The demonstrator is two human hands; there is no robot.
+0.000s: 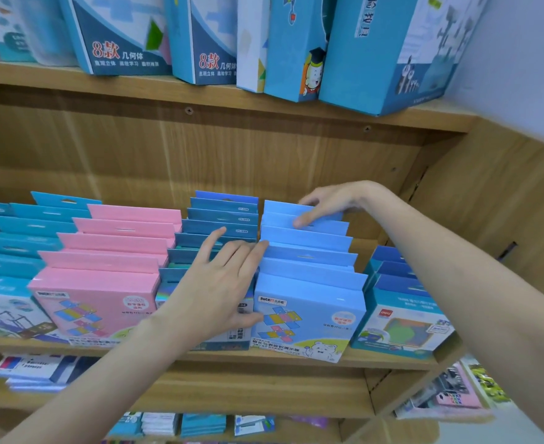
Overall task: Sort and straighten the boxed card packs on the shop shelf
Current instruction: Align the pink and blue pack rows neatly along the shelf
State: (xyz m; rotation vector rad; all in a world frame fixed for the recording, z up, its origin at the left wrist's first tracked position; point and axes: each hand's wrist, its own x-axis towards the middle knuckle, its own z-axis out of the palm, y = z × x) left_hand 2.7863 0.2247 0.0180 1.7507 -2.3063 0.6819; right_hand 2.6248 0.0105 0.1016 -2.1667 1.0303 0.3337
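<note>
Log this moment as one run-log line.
left hand: flat on teal row | right hand: gripping rear light-blue pack | step: straightening

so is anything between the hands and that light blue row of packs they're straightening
Nothing visible. The right hand already rests on the back packs of the light blue row, fingers curled over their top edges. The left hand lies flat over the dark teal row, fingertips touching the light blue row's left side.

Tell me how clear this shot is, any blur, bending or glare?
Head view: wide-angle bending curves the upper shelf board; the light blue packs and both hands, left and right, look fairly sharp; lower-shelf items blur at the edges; light is soft, no strong glare.
</note>
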